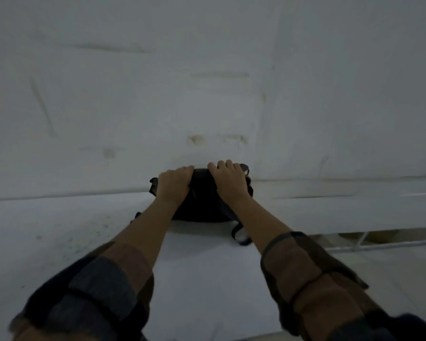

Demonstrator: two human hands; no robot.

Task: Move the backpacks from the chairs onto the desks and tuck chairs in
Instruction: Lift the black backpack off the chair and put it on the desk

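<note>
Both hands, left hand (pixel 174 184) and right hand (pixel 229 179), grip backpack (pixel 202 203) at far edge of desk (pixel 207 279), against wall (pixel 207 82); loose strap (pixel 241 236) could snag on release.

Head-worn view, angled down, close over desk (pixel 207 279)

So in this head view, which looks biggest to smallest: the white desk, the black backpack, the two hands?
1. White desk, by far.
2. Black backpack.
3. Left hand and right hand: alike, unranked; both grip the backpack.
</note>
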